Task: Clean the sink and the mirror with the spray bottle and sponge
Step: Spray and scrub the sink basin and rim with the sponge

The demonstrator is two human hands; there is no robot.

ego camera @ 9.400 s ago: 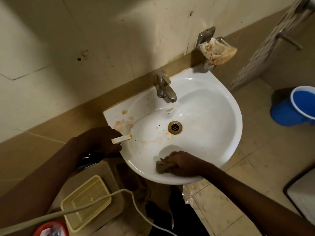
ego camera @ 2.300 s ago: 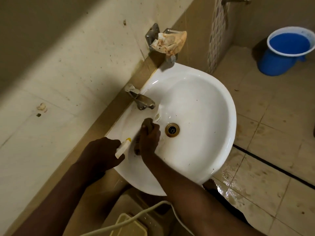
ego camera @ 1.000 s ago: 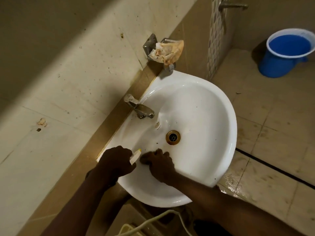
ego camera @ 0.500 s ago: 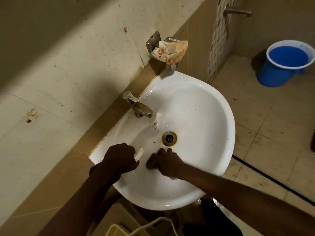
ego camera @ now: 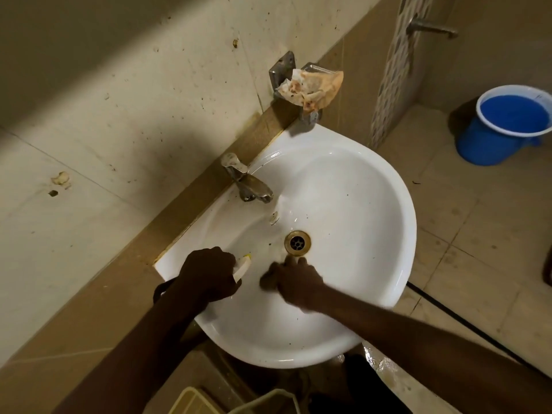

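A white wall-hung sink (ego camera: 373, 222) fills the middle of the head view, with a brass drain (ego camera: 297, 242) and a metal tap (ego camera: 248, 183) at its back. My left hand (ego camera: 207, 274) grips the spray bottle (ego camera: 242, 265) at the sink's left rim; only its white nozzle with a yellow tip shows past my fingers. My right hand (ego camera: 294, 282) presses a dark sponge (ego camera: 266, 279) against the basin just in front of the drain; the sponge is mostly hidden under my fingers. No mirror is in view.
A soiled cloth (ego camera: 310, 88) hangs on a metal holder above the sink's back right corner. A blue bucket (ego camera: 507, 127) stands on the tiled floor at the far right. A cream basket (ego camera: 194, 403) and a hose sit under the sink. A wall tap (ego camera: 430, 26) juts out top right.
My right hand with the sponge has scrubbed from the near rim up to the tap and back to just in front of the drain. Brown stains on the left of the basin have mostly gone.
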